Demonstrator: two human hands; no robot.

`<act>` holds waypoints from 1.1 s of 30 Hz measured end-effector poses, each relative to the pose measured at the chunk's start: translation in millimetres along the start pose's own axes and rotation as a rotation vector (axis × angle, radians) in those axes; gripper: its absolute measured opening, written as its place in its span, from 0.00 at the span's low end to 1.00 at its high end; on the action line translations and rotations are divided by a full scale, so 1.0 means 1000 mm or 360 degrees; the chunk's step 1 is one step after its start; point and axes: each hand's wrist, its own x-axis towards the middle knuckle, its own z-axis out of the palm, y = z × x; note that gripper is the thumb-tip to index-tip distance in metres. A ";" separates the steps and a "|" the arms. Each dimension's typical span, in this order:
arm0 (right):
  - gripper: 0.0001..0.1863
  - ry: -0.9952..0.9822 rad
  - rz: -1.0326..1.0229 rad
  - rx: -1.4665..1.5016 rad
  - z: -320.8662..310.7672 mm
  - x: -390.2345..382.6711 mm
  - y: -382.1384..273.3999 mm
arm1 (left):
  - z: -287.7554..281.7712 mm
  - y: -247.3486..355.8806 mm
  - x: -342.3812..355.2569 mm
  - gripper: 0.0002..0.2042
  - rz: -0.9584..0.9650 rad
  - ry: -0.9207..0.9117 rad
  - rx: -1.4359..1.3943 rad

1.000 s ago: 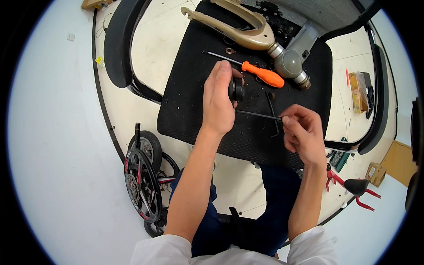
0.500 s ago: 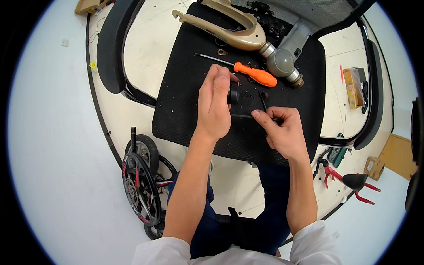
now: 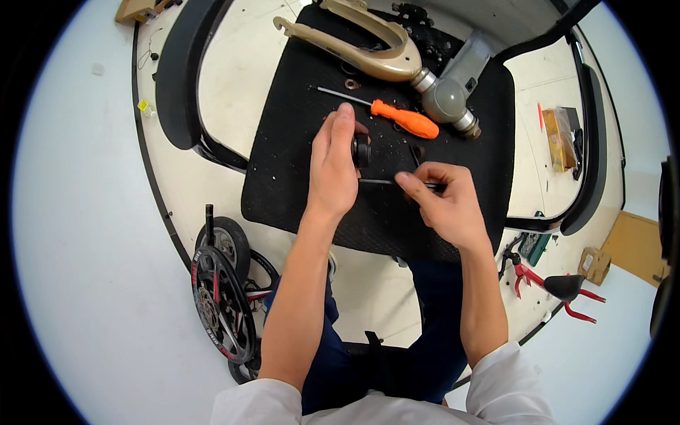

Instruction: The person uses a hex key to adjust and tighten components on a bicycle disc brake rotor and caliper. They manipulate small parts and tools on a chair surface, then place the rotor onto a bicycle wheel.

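My left hand [image 3: 333,161] is closed round a round black part [image 3: 362,151], whose ringed face points to the right. Most of that part is hidden behind the palm and fingers. My right hand [image 3: 445,204] pinches a thin dark rod-like tool [image 3: 377,181] between thumb and fingers. Its shaft runs left to the edge of my left hand, and whether it touches the black part I cannot make out. Just above my right fingers a short black bar [image 3: 414,155] shows against the seat. Beyond both hands lies a screwdriver [image 3: 405,119] with an orange handle.
A black chair seat [image 3: 283,170] serves as the work surface. Across its far side lie a beige fork [image 3: 386,60] and a grey frame joint [image 3: 446,99], with a small ring [image 3: 351,84] nearby. Armrests [image 3: 177,92] flank it. Wheels [image 3: 223,304] stand on the floor at left.
Both hands have shifted very slightly left along with the whole view. The round black part has turned a little, showing more of its ringed side. Both grips stay closed.
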 end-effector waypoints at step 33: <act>0.18 0.0121 -0.1457 0.1031 0.038 -0.066 -0.029 | 0.025 0.003 -0.018 0.24 -0.1390 -0.1279 -0.0831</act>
